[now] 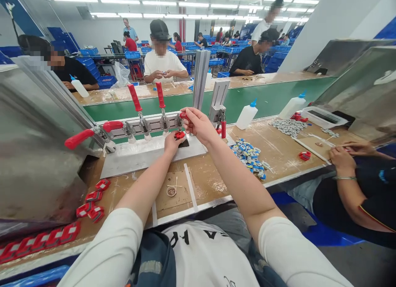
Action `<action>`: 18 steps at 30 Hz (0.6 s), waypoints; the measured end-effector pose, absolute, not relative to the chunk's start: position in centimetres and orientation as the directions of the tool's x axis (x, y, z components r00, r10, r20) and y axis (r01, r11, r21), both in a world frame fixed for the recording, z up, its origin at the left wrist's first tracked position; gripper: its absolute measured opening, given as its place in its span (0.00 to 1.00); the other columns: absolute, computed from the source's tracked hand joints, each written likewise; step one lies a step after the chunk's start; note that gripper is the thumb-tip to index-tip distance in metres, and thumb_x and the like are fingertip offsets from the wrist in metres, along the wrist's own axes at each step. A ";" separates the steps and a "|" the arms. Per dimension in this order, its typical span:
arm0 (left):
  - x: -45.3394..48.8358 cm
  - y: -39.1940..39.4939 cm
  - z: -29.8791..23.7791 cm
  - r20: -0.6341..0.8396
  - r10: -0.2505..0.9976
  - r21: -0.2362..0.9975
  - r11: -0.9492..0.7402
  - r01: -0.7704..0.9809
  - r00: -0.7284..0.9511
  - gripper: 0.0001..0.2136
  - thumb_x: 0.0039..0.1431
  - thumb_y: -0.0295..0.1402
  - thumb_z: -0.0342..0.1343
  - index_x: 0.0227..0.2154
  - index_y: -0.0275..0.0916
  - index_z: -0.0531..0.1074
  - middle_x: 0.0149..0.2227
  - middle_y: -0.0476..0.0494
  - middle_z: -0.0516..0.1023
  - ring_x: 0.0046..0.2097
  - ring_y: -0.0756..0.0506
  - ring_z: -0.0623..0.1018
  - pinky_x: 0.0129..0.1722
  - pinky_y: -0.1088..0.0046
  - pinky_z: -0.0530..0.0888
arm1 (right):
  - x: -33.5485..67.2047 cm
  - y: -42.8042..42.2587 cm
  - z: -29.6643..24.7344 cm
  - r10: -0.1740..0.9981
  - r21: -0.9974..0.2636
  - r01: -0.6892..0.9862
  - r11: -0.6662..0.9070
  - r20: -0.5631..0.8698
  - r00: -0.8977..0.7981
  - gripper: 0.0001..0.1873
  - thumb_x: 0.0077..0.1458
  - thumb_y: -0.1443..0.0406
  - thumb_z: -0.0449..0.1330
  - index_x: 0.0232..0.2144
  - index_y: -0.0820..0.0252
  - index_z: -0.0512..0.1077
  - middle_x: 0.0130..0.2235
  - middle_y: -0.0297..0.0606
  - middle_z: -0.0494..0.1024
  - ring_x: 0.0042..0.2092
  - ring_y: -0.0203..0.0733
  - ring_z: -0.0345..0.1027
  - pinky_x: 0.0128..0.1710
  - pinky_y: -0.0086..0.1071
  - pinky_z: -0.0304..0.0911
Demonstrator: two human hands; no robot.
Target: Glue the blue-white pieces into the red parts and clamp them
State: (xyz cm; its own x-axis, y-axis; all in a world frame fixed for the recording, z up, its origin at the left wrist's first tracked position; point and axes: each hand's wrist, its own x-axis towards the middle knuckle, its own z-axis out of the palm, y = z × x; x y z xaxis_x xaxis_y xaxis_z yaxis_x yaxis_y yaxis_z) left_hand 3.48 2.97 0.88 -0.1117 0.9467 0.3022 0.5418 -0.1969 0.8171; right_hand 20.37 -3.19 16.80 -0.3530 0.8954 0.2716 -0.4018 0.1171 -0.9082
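Observation:
My right hand (pixel 198 124) is closed around the red handle (pixel 185 116) of a toggle clamp on a metal rail. Below it, my left hand (pixel 173 144) has its fingers closed at a small red plastic part (pixel 180 135), which sits under the clamp on a black pad (pixel 185 143). My left fingers partly cover the part. The pad lies on a pale metal base plate (pixel 139 157). Several more toggle clamps with red handles stand along the rail to the left; two handles point up, among them one red handle (pixel 160 95).
Red plastic parts (pixel 94 196) lie at the left, more in a row (pixel 40 242). A cotton swab rests across a small cup (pixel 171 191). Blue-and-white pieces (pixel 249 157) are heaped right, near a white bottle (pixel 246 116). A co-worker's hands (pixel 343 157) work at far right.

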 end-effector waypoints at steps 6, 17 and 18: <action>3.2 3.6 0.8 0.298 0.953 0.831 -0.227 0.508 -0.061 0.20 0.52 0.37 0.71 0.47 0.37 0.78 0.46 0.38 0.83 0.48 0.37 0.81 0.53 0.59 0.75 | 20.4 -4.0 15.3 0.925 -0.938 -0.317 0.139 0.237 -0.296 0.19 0.58 0.48 0.68 0.40 0.54 0.73 0.26 0.26 0.64 0.27 0.32 0.61 0.26 0.27 0.59; 3.2 3.2 0.1 0.278 0.960 0.841 -0.231 0.490 -0.025 0.18 0.57 0.38 0.67 0.50 0.42 0.76 0.45 0.41 0.83 0.49 0.36 0.80 0.56 0.56 0.74 | 21.0 -4.9 10.0 0.902 -0.963 -0.163 0.215 0.260 -0.345 0.13 0.58 0.53 0.65 0.41 0.53 0.72 0.28 0.29 0.71 0.32 0.36 0.65 0.33 0.30 0.64; 3.2 3.2 0.0 0.276 0.961 0.841 -0.229 0.489 -0.025 0.19 0.57 0.38 0.67 0.51 0.43 0.75 0.46 0.41 0.83 0.50 0.35 0.80 0.57 0.55 0.74 | 21.1 -4.9 9.6 0.899 -0.962 -0.153 0.226 0.267 -0.348 0.14 0.59 0.53 0.65 0.41 0.53 0.73 0.28 0.29 0.71 0.32 0.36 0.65 0.33 0.31 0.64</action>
State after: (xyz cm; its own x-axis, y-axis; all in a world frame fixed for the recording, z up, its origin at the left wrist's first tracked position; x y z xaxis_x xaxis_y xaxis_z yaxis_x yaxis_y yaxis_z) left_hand 3.21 3.16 0.04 -0.0251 0.9608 0.2761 0.4894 -0.2290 0.8415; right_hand 21.13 -4.93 9.65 -0.3475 0.8990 0.2666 -0.1526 0.2263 -0.9620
